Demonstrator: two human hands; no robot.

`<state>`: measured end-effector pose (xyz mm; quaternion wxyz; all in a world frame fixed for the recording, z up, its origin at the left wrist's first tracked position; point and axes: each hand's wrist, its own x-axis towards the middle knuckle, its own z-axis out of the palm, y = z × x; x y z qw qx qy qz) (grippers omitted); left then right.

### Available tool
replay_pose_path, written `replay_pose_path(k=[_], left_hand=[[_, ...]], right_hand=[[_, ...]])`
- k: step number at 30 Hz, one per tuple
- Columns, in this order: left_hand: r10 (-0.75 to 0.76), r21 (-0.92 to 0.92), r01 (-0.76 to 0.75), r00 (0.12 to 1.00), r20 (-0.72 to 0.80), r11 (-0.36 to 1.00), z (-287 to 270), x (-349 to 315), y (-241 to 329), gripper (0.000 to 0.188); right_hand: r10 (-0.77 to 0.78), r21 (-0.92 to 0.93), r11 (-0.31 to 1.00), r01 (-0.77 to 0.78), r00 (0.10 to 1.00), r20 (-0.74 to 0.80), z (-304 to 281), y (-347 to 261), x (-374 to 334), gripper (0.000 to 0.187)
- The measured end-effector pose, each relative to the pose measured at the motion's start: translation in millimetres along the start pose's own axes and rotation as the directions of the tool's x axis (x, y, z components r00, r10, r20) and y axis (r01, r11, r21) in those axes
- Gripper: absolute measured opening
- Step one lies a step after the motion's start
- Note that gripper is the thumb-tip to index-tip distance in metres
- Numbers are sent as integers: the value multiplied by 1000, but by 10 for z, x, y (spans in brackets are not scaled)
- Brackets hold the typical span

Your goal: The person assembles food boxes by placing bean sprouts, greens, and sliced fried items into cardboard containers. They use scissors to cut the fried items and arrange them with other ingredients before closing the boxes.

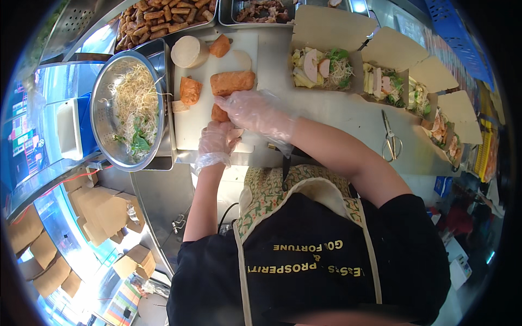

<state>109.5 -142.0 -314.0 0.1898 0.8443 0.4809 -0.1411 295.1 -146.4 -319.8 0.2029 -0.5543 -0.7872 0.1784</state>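
Observation:
Both my hands wear clear plastic gloves and work close together at the near part of a white cutting board (187,127). My right hand (253,111) reaches in from the right, fingers bent and closed on a small orange-brown fried piece (219,113). Just below it, my left hand (216,140) has its fingers curled together; what they hold is hidden. Directly beyond my right hand lies a larger fried block (232,82). Other fried chunks (190,91) rest on the board, along with a pale round loaf (189,51) and a thin pale slice (242,60).
At left, a metal colander (98,103) holds bean sprouts and green leaves. Behind the board stand trays of fried rolls (163,19) and cooked meat (261,11). Open cardboard boxes (326,30) with filled food curve along the right. Scissors (389,136) lie on the metal counter (337,125).

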Motion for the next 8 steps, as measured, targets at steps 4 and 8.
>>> replay_pose_path(k=[4,8], left_hand=[[218,2,-218,975,-40,976,52,61,-237,46],[355,6,-355,935,30,935,23,134,-454,50]], right_hand=[[101,-73,993,-95,992,80,190,-84,246,27],[234,-173,964,-204,956,177,182,-98,224,39]])
